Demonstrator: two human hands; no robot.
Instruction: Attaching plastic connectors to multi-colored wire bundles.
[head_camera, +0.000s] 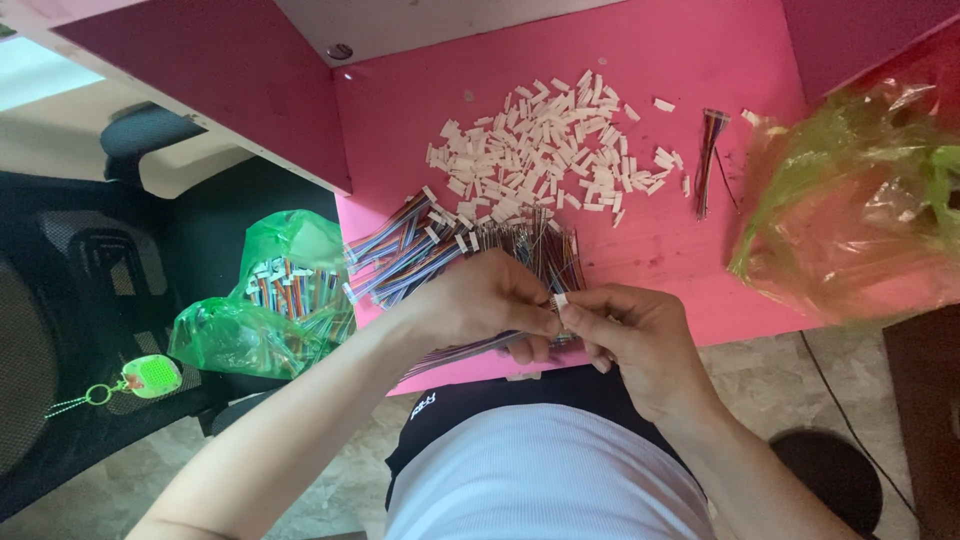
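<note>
Head view — green bag (262, 300) left, green-tinted bag (850, 215) right

Pink table (700, 60), green plastic bag w/ wired connectors (275, 300) at 9 o'clock on black chair (60, 330), green keychain tag (150, 376) at 8, crumpled clear-green bag (860, 200) at 3, small loose wire bundle (708, 160) at 1, black cable on tile floor (840, 400) at 4.

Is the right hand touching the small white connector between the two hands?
Touching. The head view shows the right hand pinching the small white connector with its fingertips.
</note>
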